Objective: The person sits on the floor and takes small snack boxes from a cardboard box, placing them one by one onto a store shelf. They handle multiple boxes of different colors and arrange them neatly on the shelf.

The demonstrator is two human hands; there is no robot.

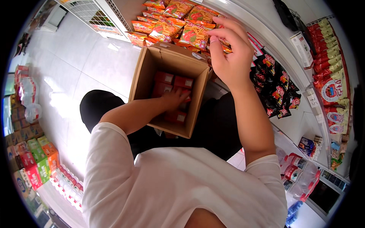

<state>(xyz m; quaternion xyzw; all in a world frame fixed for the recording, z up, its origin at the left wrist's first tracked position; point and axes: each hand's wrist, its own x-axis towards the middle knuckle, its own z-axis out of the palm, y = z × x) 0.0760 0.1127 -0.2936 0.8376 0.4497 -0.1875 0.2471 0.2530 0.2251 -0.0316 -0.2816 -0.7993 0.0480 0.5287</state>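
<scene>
An open cardboard box [138, 78] stands in front of me, between my legs, with several small red boxes [164, 77] inside. My left hand [175, 99] reaches down into it, fingers closed on one small red box [187, 95]; the palm side is hidden. Above the right rim of the carton, my right hand [232, 53] is raised with nothing in it. Its fingers are apart, the thumb and fingertips pointing left toward orange snack bags [192, 35] on the shelf behind the carton.
Black snack packets [274, 81] lie on the shelf to the right, and red and cream bags [331, 83] stand farther right. Big plastic bottles [300, 173] are at lower right. Coloured cartons [38, 161] are stacked at left on the tiled floor [70, 85]. A white wire rack [89, 15] rises at upper left.
</scene>
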